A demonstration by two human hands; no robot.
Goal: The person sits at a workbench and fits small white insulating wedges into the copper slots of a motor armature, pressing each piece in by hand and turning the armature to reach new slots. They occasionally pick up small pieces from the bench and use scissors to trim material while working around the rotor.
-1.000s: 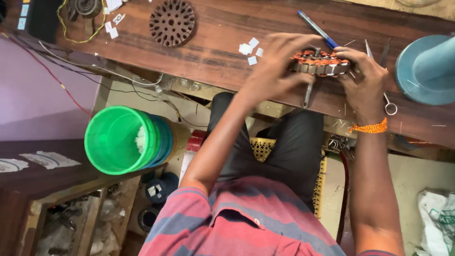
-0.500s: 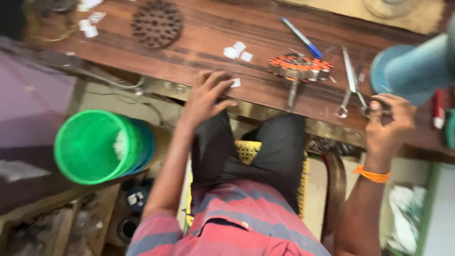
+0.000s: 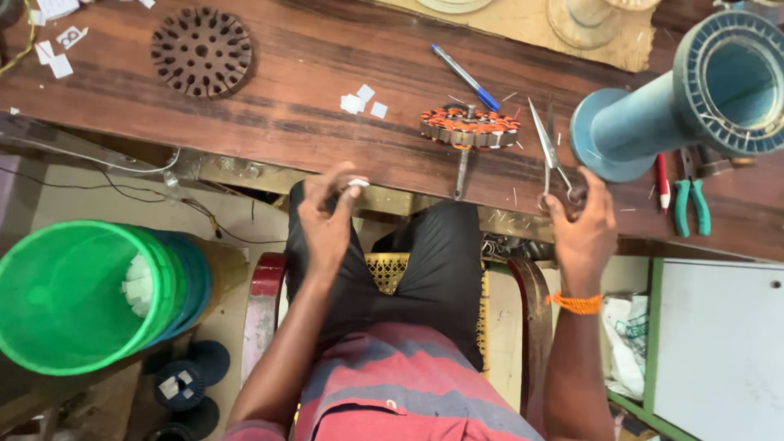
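**Hands off the stator, scissors taken up**

Left hand (image 3: 327, 216) now over the lap, pinching a small white paper piece (image 3: 358, 183). Right hand (image 3: 581, 233) has moved to the bench edge, fingers closed in the scissors (image 3: 549, 155) handles. Wound stator (image 3: 470, 128) lies free on the wooden bench (image 3: 286, 122), open room around it; blue cone (image 3: 653, 114) close right.

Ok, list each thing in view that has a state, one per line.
scissors: blades shut, lying on the bench, handles under the right hand's grip.
right hand: fingers on the scissor handles.
left hand: pinching a small white piece.
wound stator: lying flat, untouched.
blue pen: lying loose.
green bucket: tilted, white scraps inside.
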